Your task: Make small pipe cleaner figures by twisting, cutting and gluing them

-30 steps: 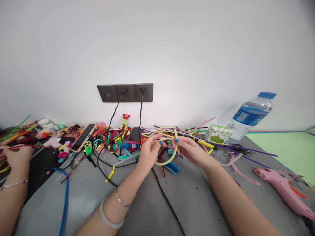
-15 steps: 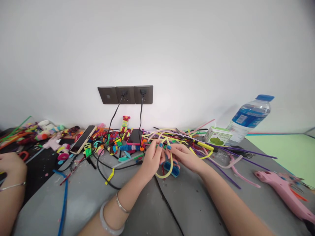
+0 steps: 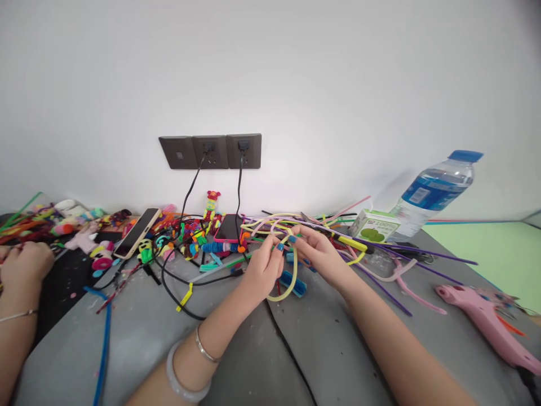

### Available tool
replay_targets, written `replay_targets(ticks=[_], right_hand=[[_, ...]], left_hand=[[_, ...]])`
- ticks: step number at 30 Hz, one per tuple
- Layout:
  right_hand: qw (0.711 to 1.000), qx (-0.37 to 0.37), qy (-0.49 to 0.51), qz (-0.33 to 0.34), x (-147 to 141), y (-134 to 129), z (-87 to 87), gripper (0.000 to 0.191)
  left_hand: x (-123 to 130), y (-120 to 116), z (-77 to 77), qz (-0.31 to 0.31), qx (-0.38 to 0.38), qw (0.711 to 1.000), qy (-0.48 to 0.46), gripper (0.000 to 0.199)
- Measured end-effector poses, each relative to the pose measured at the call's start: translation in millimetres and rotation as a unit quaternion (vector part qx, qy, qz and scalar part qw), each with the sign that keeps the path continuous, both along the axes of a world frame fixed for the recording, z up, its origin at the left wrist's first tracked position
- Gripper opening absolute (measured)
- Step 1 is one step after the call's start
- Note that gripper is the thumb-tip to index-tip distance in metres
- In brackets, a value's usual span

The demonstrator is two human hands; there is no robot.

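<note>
A pale yellow pipe cleaner hangs in a loop between my hands, above the grey table. My left hand pinches one side of it between thumb and fingers. Thumb and forefinger of my right hand close on the other side, near the top where the strands cross. The fingertips almost meet, and the exact crossing is partly hidden. Just below and behind the loop lies a blue bundle of what looks like short fuzzy pieces. Behind my hands is a spread of loose purple, pink and yellow pipe cleaners.
A co-worker's hand works at the far left. Small fuzzy figures, a phone and black cables lie about. To the right are a green-and-white box, a tilted water bottle and a pink glue gun.
My right hand has shifted slightly up at the top of the loop, its fingers spreading a little from the left hand. The co-worker's hand has moved. The view has tilted slightly.
</note>
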State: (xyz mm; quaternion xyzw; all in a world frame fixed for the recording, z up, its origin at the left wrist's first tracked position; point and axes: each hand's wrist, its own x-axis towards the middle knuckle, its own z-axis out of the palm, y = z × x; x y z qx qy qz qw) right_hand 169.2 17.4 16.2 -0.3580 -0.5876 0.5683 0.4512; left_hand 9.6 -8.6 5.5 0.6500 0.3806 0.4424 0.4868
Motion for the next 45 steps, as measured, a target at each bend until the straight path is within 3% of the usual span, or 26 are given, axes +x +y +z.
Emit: replay_targets(ticks=[4,12,22,27,30,33,37,45], right_hand=[[0.998,-0.016,0.047,-0.041,1.9,2.3,1.6,0.035],[0.996,-0.055,0.045,0.044,-4.1,-2.5,1.4,0.032],[0.999,-0.017,0.021,0.040,-3.6,-2.5,2.3,0.032],[0.999,-0.002,0.044,-0.010,-2.5,-1.2,1.8,0.032],[0.998,-0.003,0.047,-0.034,-0.1,-0.2,1.9,0.034],[0.998,0.012,0.048,-0.046,2.8,1.3,2.0,0.033],[0.996,0.026,0.054,-0.073,5.7,4.7,1.2,0.034],[0.973,0.003,0.143,-0.180,18.9,14.0,3.7,0.032]], left_hand=[[-1.7,1.9,0.4,0.024,0.000,1.000,-0.009,0.025],[-3.0,5.8,-9.8,0.031,0.014,0.999,0.042,0.027],[-1.4,1.7,0.5,0.013,0.016,0.999,0.048,0.027],[-2.2,3.7,-0.3,-0.017,-0.007,1.000,0.010,0.024],[-2.8,4.2,-1.6,-0.008,0.029,0.995,0.093,0.024],[-3.1,3.0,0.4,0.007,0.068,0.980,0.189,0.010],[-4.7,0.3,8.1,-0.032,0.072,0.974,0.212,0.031],[-8.1,-1.3,13.4,-0.072,0.063,0.972,0.215,0.037]])
